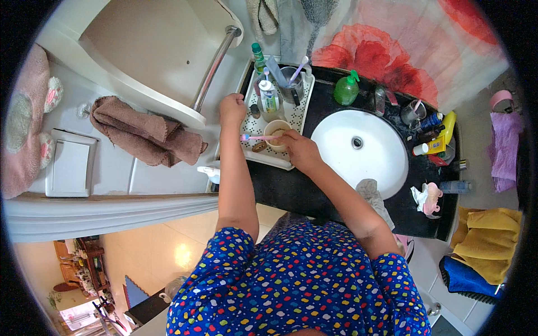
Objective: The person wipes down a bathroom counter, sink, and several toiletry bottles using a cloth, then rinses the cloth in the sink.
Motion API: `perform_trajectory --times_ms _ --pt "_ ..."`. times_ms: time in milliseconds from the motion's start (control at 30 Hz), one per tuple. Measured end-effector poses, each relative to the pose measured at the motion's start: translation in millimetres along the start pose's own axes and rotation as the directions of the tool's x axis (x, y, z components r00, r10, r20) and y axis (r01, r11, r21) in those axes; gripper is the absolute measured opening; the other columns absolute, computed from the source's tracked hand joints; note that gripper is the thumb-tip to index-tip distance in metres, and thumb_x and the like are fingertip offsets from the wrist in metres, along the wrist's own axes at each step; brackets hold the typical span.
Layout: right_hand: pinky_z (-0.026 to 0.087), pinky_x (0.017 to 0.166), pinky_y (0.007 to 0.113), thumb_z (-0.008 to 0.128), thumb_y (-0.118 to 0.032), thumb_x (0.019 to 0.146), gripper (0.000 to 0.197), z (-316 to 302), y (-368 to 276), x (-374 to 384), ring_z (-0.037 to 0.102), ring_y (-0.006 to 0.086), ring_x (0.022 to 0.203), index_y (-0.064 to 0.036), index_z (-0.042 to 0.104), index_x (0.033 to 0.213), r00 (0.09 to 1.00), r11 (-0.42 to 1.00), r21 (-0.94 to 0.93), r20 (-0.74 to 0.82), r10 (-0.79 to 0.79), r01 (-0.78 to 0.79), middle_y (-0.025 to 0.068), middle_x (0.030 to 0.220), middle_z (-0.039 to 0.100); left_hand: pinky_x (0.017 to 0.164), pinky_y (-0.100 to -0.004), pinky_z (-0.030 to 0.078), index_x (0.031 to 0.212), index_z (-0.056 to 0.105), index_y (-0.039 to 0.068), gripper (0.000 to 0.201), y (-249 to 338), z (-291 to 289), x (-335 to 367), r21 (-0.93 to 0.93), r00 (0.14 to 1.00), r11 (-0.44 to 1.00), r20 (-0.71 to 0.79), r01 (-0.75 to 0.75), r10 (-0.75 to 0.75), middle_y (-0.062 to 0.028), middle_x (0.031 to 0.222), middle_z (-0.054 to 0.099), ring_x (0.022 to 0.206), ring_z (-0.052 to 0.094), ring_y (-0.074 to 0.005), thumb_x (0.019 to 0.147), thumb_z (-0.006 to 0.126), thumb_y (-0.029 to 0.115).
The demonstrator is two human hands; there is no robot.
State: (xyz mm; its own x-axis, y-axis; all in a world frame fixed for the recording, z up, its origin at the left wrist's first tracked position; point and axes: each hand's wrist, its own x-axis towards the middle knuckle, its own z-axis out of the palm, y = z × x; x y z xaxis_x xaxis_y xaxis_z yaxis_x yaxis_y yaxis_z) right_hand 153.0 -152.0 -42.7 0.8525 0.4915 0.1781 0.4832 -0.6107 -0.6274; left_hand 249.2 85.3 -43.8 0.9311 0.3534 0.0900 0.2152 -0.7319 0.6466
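Observation:
My right hand (302,150) is closed on a pink toothbrush (259,138), which lies level across a pale cup (274,130). The brush's head points left. That cup stands in a white perforated tray (300,120) on the black counter. At the tray's left side, my left hand (232,110) is curled into a loose fist; whatever its fingers may hold is hidden. Close to both hands are a white pump bottle (269,96), a small dark-capped item (255,111) and a brown oval object (259,147).
A white sink basin (358,151) is set in the counter to the right. Behind it stands a green pump bottle (346,89). A dark tumbler (292,84) holds a brush at the tray's back. A metal bar (216,67) and brown towel (148,131) hang left.

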Motion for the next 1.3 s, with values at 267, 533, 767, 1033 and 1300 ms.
perform_trajectory --times_ms 267,533,767,1033,1300 --pt "0.051 0.071 0.029 0.064 -0.008 0.082 0.029 -39.6 3.5 -17.2 0.063 0.0185 0.081 -0.0063 0.063 0.111 0.943 0.867 0.487 -0.231 0.241 -0.103 0.0071 0.096 0.063 0.075 -0.0355 0.055 0.125 0.048 -0.001 0.06 88.2 -48.9 -78.9 -0.866 0.856 0.323 0.463 0.382 0.23 -0.0184 0.118 0.058 0.099 0.063 -0.0295 0.098 0.03 0.049" --pt "0.049 0.073 0.026 0.067 -0.02 0.084 0.027 -68.6 64.4 -56.7 0.06 0.0113 0.081 0.002 0.066 0.099 0.917 0.456 0.861 0.03 0.397 -0.225 0.007 0.092 0.068 0.081 -0.0306 0.049 0.137 0.037 0.004 0.075 146.0 32.6 -140.8 -0.703 0.545 0.488 0.711 0.518 0.445 -0.0137 0.136 0.046 0.105 0.058 -0.0232 0.093 0.02 0.063" --pt "0.049 0.066 0.026 0.067 -0.019 0.083 0.016 -67.5 125.3 -159.6 0.064 0.0153 0.069 -0.0049 0.07 0.089 0.703 0.471 0.801 -0.089 0.705 -0.37 0.0064 0.072 0.068 0.067 -0.024 0.049 0.136 0.039 0.007 0.064 173.2 92.7 -196.2 -0.441 0.435 0.782 0.867 0.441 0.244 -0.0104 0.138 0.044 0.099 0.063 -0.0239 0.094 0.036 0.055" --pt "0.049 0.068 0.033 0.067 -0.008 0.073 0.018 -107.1 149.9 -289.9 0.061 0.0257 0.079 -0.0116 0.069 0.091 0.491 0.668 0.288 -0.494 0.717 -0.686 0.0082 0.093 0.064 0.087 -0.0387 0.046 0.12 0.054 0.007 0.045 142.5 133.6 -242.9 -0.28 0.527 0.819 0.652 -0.501 0.545 -0.0144 0.114 0.055 0.102 0.057 -0.0315 0.078 0.067 0.016" --pt "0.049 0.052 0.026 0.059 -0.018 0.088 0.033 -144.7 255.0 -428.9 0.062 0.0152 0.063 -0.0097 0.051 0.119 -0.318 0.367 0.829 -0.514 0.797 -0.421 0.0068 0.085 0.064 0.094 -0.0391 0.043 0.12 0.054 0.008 0.045 173.4 163.6 -296.9 -0.428 0.063 0.689 0.823 -0.585 0.565 -0.0132 0.127 0.047 0.115 0.048 -0.0308 0.078 0.067 0.016"
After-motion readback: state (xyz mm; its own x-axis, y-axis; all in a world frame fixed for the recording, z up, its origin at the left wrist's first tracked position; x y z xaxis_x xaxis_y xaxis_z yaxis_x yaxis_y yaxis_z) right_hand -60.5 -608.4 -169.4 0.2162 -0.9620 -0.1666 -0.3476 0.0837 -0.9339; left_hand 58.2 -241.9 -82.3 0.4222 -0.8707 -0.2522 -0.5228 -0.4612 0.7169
